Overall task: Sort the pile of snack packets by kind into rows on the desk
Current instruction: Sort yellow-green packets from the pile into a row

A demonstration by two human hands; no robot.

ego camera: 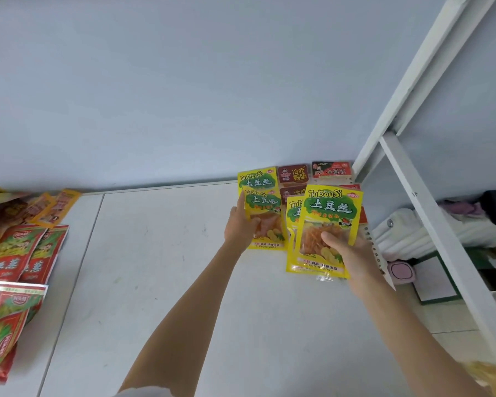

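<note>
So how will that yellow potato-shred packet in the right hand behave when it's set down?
The glossy yellow plastic packet looks thin, so probably light and a bit floppy. The right hand holds it by its lower part yet it stays fairly flat. Its shiny film may slide on the smooth white desk.

The potato-shred packets (328, 222) are bright yellow with a green cloud-shaped patch carrying white characters, and a clear window showing orange shreds. Behind them, one small packet (293, 173) is brown with pale lettering, another (330, 169) red and black with white characters. The pile at the left (17, 253) is red with green-yellow pictures and white bands. The surface (155, 253) is white, the wall (184, 81) pale blue, the frame (418, 202) white.
</note>
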